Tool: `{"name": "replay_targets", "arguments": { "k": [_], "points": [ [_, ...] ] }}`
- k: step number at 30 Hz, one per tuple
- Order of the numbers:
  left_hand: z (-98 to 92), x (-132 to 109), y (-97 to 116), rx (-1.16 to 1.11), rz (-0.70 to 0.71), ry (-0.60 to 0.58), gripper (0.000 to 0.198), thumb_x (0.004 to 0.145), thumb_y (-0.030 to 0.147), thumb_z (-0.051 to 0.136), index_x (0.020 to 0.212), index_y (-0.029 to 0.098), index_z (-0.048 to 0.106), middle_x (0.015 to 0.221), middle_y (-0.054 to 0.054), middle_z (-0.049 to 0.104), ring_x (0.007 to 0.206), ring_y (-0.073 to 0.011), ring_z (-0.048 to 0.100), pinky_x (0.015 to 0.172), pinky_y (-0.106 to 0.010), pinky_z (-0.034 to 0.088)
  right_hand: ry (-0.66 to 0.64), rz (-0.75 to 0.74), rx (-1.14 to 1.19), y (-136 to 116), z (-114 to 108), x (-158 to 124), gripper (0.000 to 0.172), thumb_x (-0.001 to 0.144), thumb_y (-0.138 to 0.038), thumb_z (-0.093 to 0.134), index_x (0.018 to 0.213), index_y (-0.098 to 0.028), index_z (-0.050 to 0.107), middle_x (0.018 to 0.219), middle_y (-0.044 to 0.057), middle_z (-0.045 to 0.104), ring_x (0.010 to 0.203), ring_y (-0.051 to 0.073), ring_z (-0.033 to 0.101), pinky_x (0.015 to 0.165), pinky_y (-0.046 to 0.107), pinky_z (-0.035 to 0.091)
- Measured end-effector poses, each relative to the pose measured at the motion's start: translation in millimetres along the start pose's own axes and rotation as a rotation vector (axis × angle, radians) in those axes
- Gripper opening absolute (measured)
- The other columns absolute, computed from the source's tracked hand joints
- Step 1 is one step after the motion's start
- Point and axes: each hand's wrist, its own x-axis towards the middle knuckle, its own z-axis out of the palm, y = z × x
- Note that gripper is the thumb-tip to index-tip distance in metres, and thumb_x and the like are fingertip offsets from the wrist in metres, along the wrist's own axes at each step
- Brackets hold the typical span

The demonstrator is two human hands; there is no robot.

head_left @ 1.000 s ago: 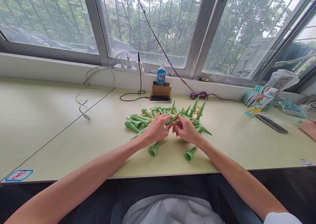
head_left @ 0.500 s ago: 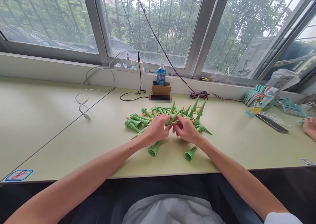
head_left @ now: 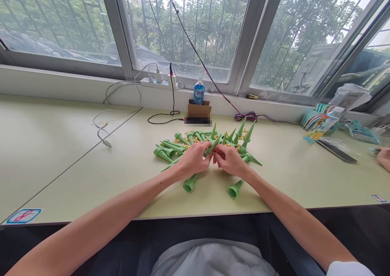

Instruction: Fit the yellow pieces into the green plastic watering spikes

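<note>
My left hand (head_left: 198, 157) is closed round a green cone spike (head_left: 213, 145), whose tip points up and to the right. Right beside it, my right hand (head_left: 228, 159) has its fingers pinched together at the spike's side; what they grip is too small to make out. Behind and around both hands lies a pile of green spikes (head_left: 170, 151) with small yellow parts among them; several spikes stand point up on the right. Nearer to me, two green spikes lie with their open threaded ends towards me, one on the left (head_left: 189, 185) and one on the right (head_left: 233, 191).
A blue bottle (head_left: 199, 92) stands behind a small cardboard box (head_left: 199, 108) at the back. Cables (head_left: 250, 116) lie along the wall. At the right are a phone (head_left: 336, 151), plastic packets (head_left: 323, 126) and another person's hand (head_left: 384, 157). A white cable (head_left: 102, 136) lies left.
The spike in my left hand has tilted slightly more upright. My hands have hardly moved. The other person's hand at the right edge has shifted slightly to the right.
</note>
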Motion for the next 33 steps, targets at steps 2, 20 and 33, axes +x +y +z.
{"name": "replay_targets", "arguments": {
  "k": [2, 20, 33],
  "points": [
    [-0.2, 0.2, 0.4, -0.006, -0.005, -0.006, 0.01, 0.079, 0.011, 0.05, 0.077, 0.019, 0.055, 0.074, -0.002, 0.059, 0.073, -0.0175, 0.054, 0.063, -0.028, 0.039, -0.006, -0.003, -0.003, -0.4, -0.1, -0.1, 0.012, 0.091, -0.021, 0.048, 0.079, -0.021, 0.051, 0.065, -0.001, 0.064, 0.049, 0.013, 0.054, 0.053, 0.027, 0.044],
    [-0.7, 0.3, 1.4, 0.003, -0.035, -0.024, 0.008, 0.077, 0.016, 0.05, 0.07, 0.02, 0.048, 0.068, 0.0, 0.054, 0.067, -0.016, 0.05, 0.061, -0.027, 0.036, -0.014, -0.02, -0.039, 1.6, 0.4, -0.6, 0.014, 0.09, -0.017, 0.049, 0.077, -0.02, 0.052, 0.065, -0.002, 0.065, 0.05, 0.011, 0.054, 0.055, 0.025, 0.043],
    [-1.4, -0.3, 3.1, 0.04, -0.061, -0.034, 0.008, 0.077, 0.02, 0.05, 0.072, 0.021, 0.044, 0.068, -0.001, 0.053, 0.065, -0.0168, 0.048, 0.06, -0.028, 0.037, -0.01, -0.032, -0.059, 0.8, 0.4, -1.0, 0.014, 0.091, -0.017, 0.049, 0.077, -0.02, 0.053, 0.065, -0.003, 0.065, 0.05, 0.01, 0.055, 0.057, 0.024, 0.044]
  ]
}}
